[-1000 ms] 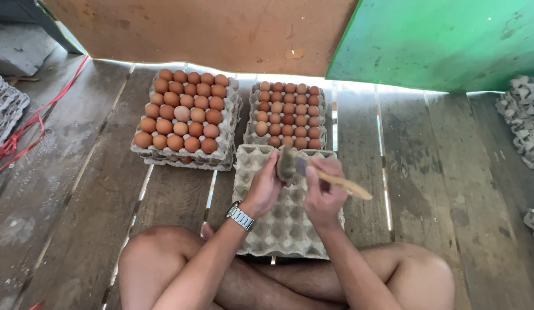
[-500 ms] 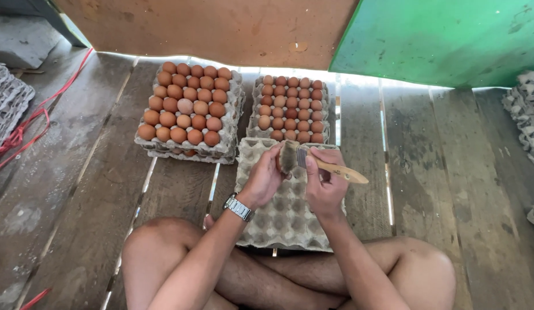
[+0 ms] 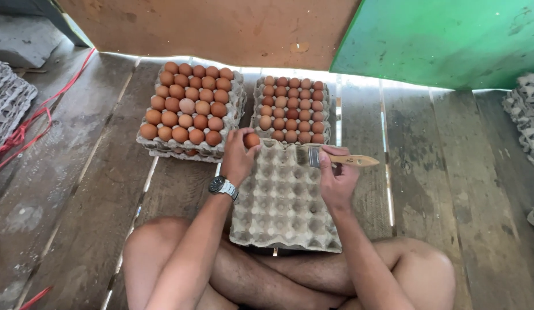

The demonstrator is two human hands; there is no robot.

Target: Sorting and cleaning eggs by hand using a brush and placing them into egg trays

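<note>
The left hand (image 3: 237, 158) has its grip closed around a single brown egg (image 3: 251, 140), fingertips pinching it at the far left corner of the empty grey egg tray (image 3: 281, 201). The egg sits just above that corner cell; whether it touches the pulp cannot be told. A wristwatch (image 3: 222, 186) sits on the wrist just behind this grip.

The right hand (image 3: 336, 181) has its grip closed on a small paintbrush (image 3: 336, 158) with a pale wooden handle. The brush lies crosswise, bristles pointing toward the left grip and the egg, handle end sticking out to the right past the fingers. The bristles are near the egg but apart from it.

Just beyond the left grip stands a stack of trays filled with brown eggs (image 3: 189, 106). Beyond the right grip and the brush stands a second full stack (image 3: 293, 112). The empty tray lies beneath both grips on the plank floor (image 3: 439, 172), its near edge against the person's crossed legs (image 3: 267, 275).
</note>
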